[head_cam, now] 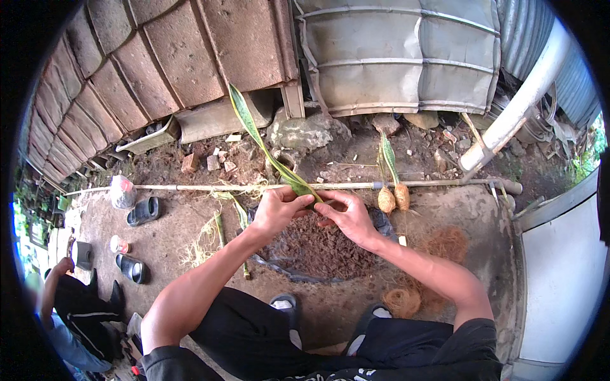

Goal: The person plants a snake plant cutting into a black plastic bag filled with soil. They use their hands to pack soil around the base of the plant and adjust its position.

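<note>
A long snake plant cutting [267, 147], green with yellow margins, slants up and to the left from between my hands. Its lower part is gripped by my left hand [279, 212], thumb on the leaf. My right hand [350, 216] pinches the base end, which the fingers partly hide. Below both hands, dark brown growing medium [324, 252] lies heaped on a black plastic sheet [295, 272]. More cuttings lie left of it, one with pale bare roots [202, 245]. To the right, two snake plants have their bases wrapped into fibre balls [393, 197].
Loose brown fibre [443, 245] and a coil of twine-like fibre [401, 303] lie at right. A bamboo pole [333, 185] crosses beyond the sheet. Slippers [143, 212], a plastic bag [123, 192] and a cup [119, 244] are at left, near another person [81, 305].
</note>
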`<state>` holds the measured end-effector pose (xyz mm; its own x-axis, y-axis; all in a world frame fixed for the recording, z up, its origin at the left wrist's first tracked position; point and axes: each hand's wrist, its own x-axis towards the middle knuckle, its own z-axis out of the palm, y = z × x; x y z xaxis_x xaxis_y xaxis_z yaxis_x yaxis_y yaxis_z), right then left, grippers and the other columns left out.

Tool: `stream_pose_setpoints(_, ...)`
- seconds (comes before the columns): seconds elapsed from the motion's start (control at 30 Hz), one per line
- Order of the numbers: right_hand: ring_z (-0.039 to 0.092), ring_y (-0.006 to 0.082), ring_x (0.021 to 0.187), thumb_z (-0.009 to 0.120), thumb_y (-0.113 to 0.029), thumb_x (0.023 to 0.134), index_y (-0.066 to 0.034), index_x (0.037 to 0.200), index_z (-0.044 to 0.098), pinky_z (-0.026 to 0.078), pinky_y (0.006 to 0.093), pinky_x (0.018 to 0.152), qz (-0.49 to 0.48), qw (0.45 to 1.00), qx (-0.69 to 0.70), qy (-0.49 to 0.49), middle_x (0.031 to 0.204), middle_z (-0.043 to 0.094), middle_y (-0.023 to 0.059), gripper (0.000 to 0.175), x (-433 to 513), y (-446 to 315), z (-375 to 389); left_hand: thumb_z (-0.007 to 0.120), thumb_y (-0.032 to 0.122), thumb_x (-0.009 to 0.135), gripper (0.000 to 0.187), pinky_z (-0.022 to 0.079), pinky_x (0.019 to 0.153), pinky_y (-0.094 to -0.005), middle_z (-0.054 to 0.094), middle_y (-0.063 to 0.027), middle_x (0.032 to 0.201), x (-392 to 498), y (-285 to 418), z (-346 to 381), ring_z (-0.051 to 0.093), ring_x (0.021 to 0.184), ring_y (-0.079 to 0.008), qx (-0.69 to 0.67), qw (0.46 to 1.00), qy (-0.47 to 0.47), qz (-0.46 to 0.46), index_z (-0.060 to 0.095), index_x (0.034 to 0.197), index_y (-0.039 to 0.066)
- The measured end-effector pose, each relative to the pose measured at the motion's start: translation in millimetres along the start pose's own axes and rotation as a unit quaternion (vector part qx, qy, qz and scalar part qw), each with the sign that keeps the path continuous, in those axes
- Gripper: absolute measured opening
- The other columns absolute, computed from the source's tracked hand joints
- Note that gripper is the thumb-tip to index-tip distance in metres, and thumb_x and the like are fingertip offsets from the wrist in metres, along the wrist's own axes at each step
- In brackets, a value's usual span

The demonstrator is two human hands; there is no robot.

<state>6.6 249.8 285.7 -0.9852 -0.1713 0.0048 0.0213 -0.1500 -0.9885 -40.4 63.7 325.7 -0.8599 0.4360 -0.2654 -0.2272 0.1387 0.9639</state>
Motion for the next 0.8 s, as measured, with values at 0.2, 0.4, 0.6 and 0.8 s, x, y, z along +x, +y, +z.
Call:
stream_pose_setpoints(0.2,0.067,0.0121,0.075,0.071,-0.024,0.088,0.0001,0.119,0.065,0.055,0.0235,0.059,-0.028,0.994,-0.106,0.03,0.113,0.065,0.0108,0.04,3.9,-1.0,4.5,0.062,0.008,0.093,0.019,0.057,0.082,-0.0262,0.069,-0.0063,0.102,-1.8,-3.5,0.3,0.065,0.092,-0.0123,0.02,1.0,0.01,0.008,0.067,0.109,-0.002)
stream_pose_setpoints(0.4,0.067,0.0117,0.078,0.072,-0.023,0.085,-0.0009,0.109,0.069,0.053,0.0276,0.068,-0.042,0.989,-0.138,0.042,0.095,0.072,0.0102,0.032,17.0,22.5,4.8,0.063,0.007,0.093,0.019,0.056,0.083,-0.0257,0.069,-0.0066,0.102,4.9,-22.6,-2.6,0.064,0.092,-0.0123,-0.059,0.998,0.033,-0.01,0.067,0.108,-0.003)
stream_pose_setpoints(0.6,0.069,0.0161,0.089,0.07,-0.018,0.085,0.0008,0.112,0.067,0.053,0.0295,0.077,-0.055,0.986,-0.152,0.039,0.099,0.072,0.0128,0.033,22.9,18.2,5.4,0.063,0.01,0.094,0.02,0.054,0.08,-0.0231,0.069,-0.0034,0.101,4.8,-27.5,-1.8,0.064,0.089,-0.0092,-0.081,0.996,0.042,-0.015,0.069,0.11,0.001)
stream_pose_setpoints(0.8,0.068,0.0136,0.084,0.068,-0.014,0.086,0.0004,0.112,0.068,0.053,0.0303,0.074,-0.042,0.973,-0.226,0.023,0.098,0.073,0.0129,0.03,38.3,-10.4,19.9,0.062,0.012,0.095,0.024,0.052,0.075,-0.0211,0.07,-0.0033,0.099,8.5,-31.0,-15.9,0.062,0.085,-0.0069,-0.13,0.989,0.073,0.011,0.066,0.116,0.002)
